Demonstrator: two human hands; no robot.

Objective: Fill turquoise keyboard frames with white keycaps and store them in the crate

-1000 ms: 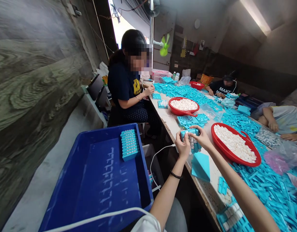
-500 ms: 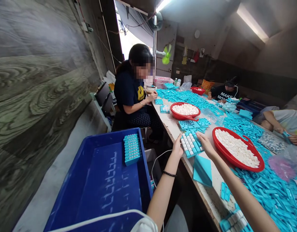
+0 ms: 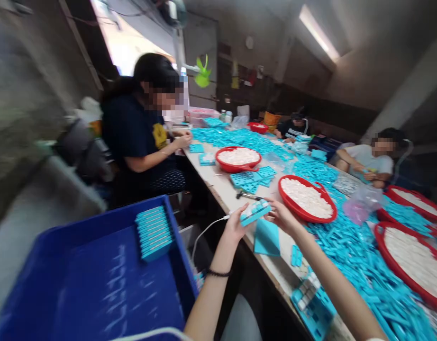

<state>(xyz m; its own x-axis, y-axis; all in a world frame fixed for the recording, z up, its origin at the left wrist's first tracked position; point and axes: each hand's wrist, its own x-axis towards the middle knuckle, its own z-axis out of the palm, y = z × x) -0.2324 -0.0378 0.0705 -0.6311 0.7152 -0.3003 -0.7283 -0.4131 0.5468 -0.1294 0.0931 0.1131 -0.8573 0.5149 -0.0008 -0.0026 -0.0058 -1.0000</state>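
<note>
A turquoise block set with white pieces [image 3: 255, 212] is held tilted between my two hands, above the near edge of the table. My left hand [image 3: 237, 222] grips its left end, and my right hand [image 3: 279, 215] has its fingers on the right end. Just behind the block a dark hammer-like tool [image 3: 250, 195] lies on the table. Below my right hand stands a folded turquoise sheet [image 3: 267, 238]. To its right is a small turquoise piece [image 3: 296, 255], and nearer me another turquoise block with white pieces [image 3: 313, 303].
A blue bin [image 3: 97, 265] at left holds a stack of turquoise blocks [image 3: 154, 233]. Red baskets of white pieces [image 3: 307, 198] and heaps of turquoise parts [image 3: 360, 270] cover much of the table [image 3: 218, 187]. A person [image 3: 133, 123] sits at the left; others sit across.
The view has swung right, bringing more red baskets into sight. The block in my hands has tilted from flat-facing to nearly edge-on. The hammer-like tool now shows.
</note>
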